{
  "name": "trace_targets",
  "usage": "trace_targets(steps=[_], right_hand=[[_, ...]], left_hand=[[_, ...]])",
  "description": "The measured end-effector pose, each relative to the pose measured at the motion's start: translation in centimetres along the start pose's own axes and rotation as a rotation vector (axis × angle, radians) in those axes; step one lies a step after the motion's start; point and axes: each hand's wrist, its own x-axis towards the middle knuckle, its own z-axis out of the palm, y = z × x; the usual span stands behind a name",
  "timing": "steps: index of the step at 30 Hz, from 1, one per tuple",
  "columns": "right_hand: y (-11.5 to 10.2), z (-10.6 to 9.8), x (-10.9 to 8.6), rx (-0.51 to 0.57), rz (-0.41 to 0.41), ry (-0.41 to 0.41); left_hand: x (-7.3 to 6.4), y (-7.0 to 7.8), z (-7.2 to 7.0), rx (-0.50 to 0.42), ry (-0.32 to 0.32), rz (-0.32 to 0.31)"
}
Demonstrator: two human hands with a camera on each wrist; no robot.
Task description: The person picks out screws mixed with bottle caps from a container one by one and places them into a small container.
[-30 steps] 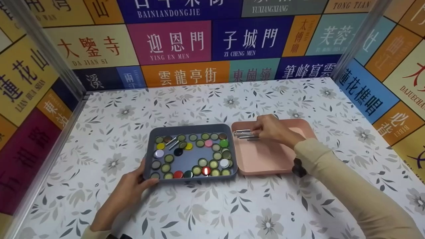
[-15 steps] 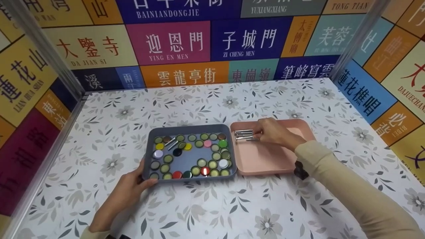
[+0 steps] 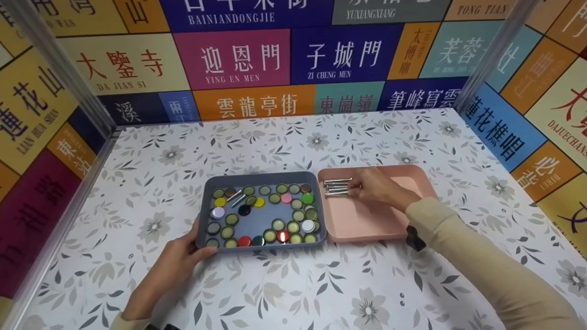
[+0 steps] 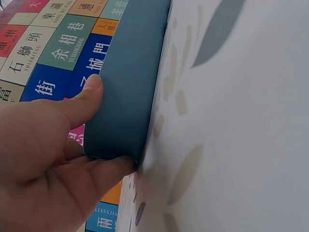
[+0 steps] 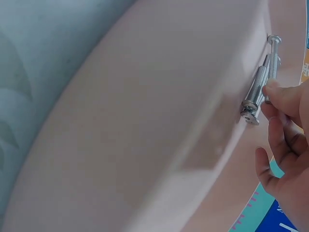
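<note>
My left hand grips the near left corner of a blue-grey tray. In the left wrist view its thumb lies at the rim and its fingers curl against the tray's corner. Several bottle caps and a pair of silver screws lie in that tray. Over the back of the pink tray, my right hand pinches a flat-headed silver screw between thumb and index finger. Beside it, more screws lie in a row near the pink tray's left wall, their right ends partly hidden by the fingers.
Both trays stand side by side on a table with a floral cloth. Behind and at the sides rise panels printed with coloured signs. A metal post runs up at the left corner.
My right hand has come slightly nearer along the row of screws, and more of the screws show beside its fingers. My left hand stays at the blue-grey tray's corner.
</note>
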Motion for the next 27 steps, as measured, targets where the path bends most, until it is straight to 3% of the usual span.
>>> trace_targets(steps=[11,20,27], right_hand=[[-0.05,0.08,0.24,-0.019,-0.034,-0.042],[0.44,0.24,-0.1,-0.003,-0.078,0.04],[-0.13,-0.14,0.0,0.034,-0.025,0.017]], left_hand=[[0.05,-0.21,0.0,0.009,-0.009,-0.024],[-0.08,-0.18,-0.07,0.036,0.021,0.032],[0.01,-0.04,-0.19,0.023,0.004,0.007]])
